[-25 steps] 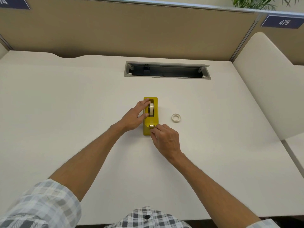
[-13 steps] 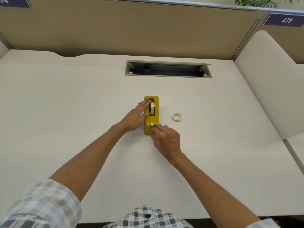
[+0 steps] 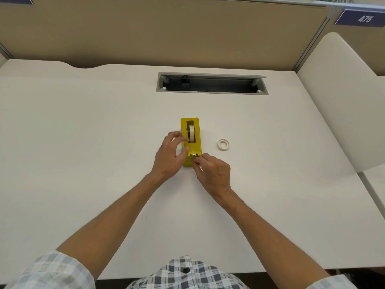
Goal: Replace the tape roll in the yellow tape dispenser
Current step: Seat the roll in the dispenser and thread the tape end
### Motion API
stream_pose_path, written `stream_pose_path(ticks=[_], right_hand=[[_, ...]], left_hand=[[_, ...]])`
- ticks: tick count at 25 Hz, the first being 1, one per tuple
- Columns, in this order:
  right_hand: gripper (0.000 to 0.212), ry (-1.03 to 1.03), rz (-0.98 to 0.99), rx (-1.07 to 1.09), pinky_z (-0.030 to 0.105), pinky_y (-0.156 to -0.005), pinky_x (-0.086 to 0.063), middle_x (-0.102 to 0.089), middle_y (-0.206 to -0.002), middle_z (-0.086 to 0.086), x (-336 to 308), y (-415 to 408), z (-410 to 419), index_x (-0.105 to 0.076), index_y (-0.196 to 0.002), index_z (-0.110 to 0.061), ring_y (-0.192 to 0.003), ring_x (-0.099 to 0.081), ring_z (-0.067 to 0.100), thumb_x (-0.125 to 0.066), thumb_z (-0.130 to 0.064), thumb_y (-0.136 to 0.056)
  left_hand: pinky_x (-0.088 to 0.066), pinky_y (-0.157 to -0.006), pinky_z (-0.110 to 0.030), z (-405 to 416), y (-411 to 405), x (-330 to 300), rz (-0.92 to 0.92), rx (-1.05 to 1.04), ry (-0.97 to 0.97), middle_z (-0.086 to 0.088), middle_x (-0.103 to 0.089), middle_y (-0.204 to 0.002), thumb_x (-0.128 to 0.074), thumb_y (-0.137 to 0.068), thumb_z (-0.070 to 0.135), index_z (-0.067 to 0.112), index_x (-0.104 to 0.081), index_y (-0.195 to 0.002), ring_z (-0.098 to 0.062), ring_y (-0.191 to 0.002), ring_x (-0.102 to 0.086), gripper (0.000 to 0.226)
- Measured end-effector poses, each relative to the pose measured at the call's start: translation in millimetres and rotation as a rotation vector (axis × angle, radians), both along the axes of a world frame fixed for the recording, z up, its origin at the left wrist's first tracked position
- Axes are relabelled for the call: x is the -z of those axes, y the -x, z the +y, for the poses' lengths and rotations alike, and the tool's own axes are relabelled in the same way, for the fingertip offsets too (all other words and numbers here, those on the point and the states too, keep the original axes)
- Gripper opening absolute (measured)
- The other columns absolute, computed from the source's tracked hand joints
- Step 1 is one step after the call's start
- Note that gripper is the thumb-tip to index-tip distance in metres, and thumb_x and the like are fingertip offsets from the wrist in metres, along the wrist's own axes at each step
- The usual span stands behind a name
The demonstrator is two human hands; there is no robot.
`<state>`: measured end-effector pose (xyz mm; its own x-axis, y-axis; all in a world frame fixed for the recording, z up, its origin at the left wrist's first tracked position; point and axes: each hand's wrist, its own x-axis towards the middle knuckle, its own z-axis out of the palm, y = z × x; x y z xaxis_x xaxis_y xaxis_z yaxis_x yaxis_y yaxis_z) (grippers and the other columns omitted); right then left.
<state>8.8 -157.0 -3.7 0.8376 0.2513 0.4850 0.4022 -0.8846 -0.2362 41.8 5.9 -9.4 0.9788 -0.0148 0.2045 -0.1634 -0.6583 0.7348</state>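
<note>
A yellow tape dispenser (image 3: 197,142) stands lengthwise in the middle of the white desk (image 3: 83,142). A whitish tape roll (image 3: 191,131) sits upright in its slot. My left hand (image 3: 169,156) rests against the dispenser's left side, index finger at the roll and thumb on the near part of the body. My right hand (image 3: 212,174) is at the near end by the cutter, fingertips pinched together there; a tape end between them is too small to make out. A thin, nearly empty tape ring (image 3: 223,144) lies flat to the right of the dispenser.
An open grey cable tray (image 3: 212,84) is recessed in the desk behind the dispenser. A tan partition wall (image 3: 166,32) closes the back. A cream divider panel (image 3: 341,97) rises at the right edge.
My left hand has curled, its fingers lifting from the top of the dispenser toward the roll. My right hand stays pinched at the cutter end.
</note>
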Motion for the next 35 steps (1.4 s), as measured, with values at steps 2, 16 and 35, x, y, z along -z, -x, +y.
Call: stream_pose_path(ticks=[2, 16, 35], right_hand=[[0.013, -0.043, 0.059, 0.016, 0.030, -0.040, -0.045, -0.066, -0.068, 0.000, 1, -2, -3, -0.070, -0.074, -0.014, -0.051, -0.059, 0.021, -0.074, -0.022, -0.083], [0.031, -0.136, 0.272, -0.107, 0.027, -0.062, -0.053, -0.068, -0.113, -0.009, -4, -17, -17, -0.066, -0.116, -0.023, -0.086, -0.067, 0.011, -0.064, -0.039, -0.090], [0.029, -0.098, 0.246, -0.091, 0.032, -0.064, -0.056, -0.069, -0.111, -0.003, -4, -16, -6, -0.066, -0.113, -0.018, -0.092, -0.066, 0.017, -0.069, -0.031, -0.087]], left_hand=[[-0.053, -0.089, -0.041, -2, 9, 0, 0.006, 0.023, 0.000, 0.003, -0.056, -0.122, -0.059, -0.092, 0.033, 0.021, -0.066, -0.109, -0.012, -0.116, -0.050, 0.022], [-0.051, -0.086, -0.032, -1, 20, 0, 0.058, 0.082, -0.055, -0.001, -0.060, -0.116, -0.067, -0.086, 0.037, 0.016, -0.067, -0.116, -0.014, -0.107, -0.053, 0.037], [-0.054, -0.071, -0.031, 3, 20, -12, 0.002, 0.100, -0.191, 0.001, -0.062, -0.104, -0.069, -0.085, 0.035, 0.014, -0.068, -0.109, -0.014, -0.085, -0.058, 0.033]])
